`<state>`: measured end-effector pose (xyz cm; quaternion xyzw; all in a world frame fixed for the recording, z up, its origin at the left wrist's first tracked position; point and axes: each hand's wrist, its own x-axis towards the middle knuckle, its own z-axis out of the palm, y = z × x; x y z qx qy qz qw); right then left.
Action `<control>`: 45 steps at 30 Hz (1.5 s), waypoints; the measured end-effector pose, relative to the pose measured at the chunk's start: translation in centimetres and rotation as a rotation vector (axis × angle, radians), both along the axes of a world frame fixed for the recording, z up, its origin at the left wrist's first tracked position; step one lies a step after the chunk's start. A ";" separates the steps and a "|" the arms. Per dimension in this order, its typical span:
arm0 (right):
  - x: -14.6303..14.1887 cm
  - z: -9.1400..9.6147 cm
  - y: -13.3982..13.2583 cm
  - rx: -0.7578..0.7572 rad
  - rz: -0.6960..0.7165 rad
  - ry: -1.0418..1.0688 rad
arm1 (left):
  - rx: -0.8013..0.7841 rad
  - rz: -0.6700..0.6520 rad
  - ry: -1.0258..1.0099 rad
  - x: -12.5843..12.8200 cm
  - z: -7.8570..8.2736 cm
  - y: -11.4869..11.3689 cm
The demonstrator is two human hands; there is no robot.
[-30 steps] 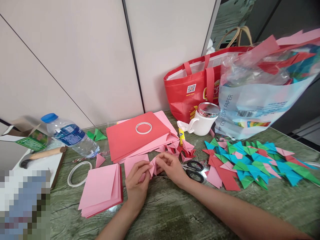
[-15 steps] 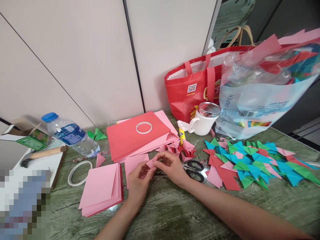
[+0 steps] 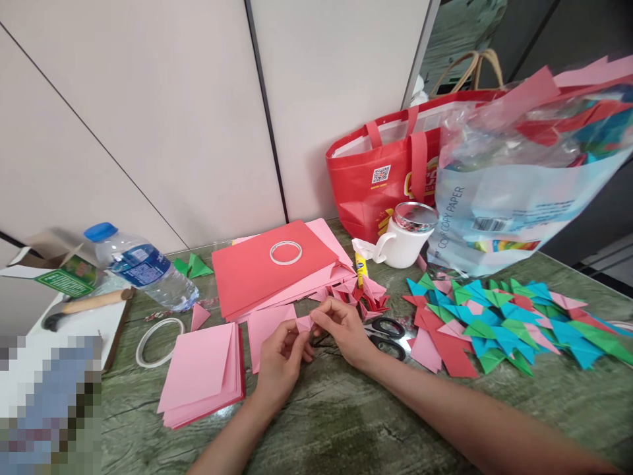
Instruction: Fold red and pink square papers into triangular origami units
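Note:
A small folded pink paper piece (image 3: 303, 322) is pinched between both hands just above the green marbled table (image 3: 346, 422). My left hand (image 3: 280, 359) holds its lower left side with closed fingers. My right hand (image 3: 342, 330) grips its right side with thumb and fingertips. Black-handled scissors (image 3: 388, 335) lie right behind my right hand. A stack of pink square sheets (image 3: 202, 373) sits left of my left hand, and a loose pink sheet (image 3: 264, 326) lies under the hands.
A red and pink paper stack (image 3: 267, 267) with a tape ring (image 3: 285, 252) lies behind. Folded pink pieces (image 3: 368, 293), a glue stick (image 3: 359, 269), a white mug (image 3: 403, 237), a red bag (image 3: 383, 178) and a plastic paper bag (image 3: 514, 191) stand further back. Coloured triangles (image 3: 499, 320) spread right. A water bottle (image 3: 141, 267) and a tape ring (image 3: 157, 342) are left.
The pink piece has been folded down smaller and flatter between the fingers. Both hands have shifted slightly right and closer together; the view has drifted a little.

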<state>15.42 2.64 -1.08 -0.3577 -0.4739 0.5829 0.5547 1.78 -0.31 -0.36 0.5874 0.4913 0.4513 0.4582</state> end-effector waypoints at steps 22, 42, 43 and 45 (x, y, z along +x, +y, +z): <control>-0.3 0.3 -0.6 -0.001 0.033 -0.117 | 0.094 0.159 0.067 -0.1 0.8 -0.2; -0.4 0.2 -0.6 0.023 0.141 -0.155 | 0.192 0.310 0.028 -0.7 0.3 -0.1; -0.4 0.2 -0.6 0.024 0.139 -0.151 | 0.196 0.309 0.019 -0.7 0.2 0.0; -0.6 0.2 -0.5 0.008 0.141 -0.147 | 0.217 0.329 0.033 -0.7 0.1 0.1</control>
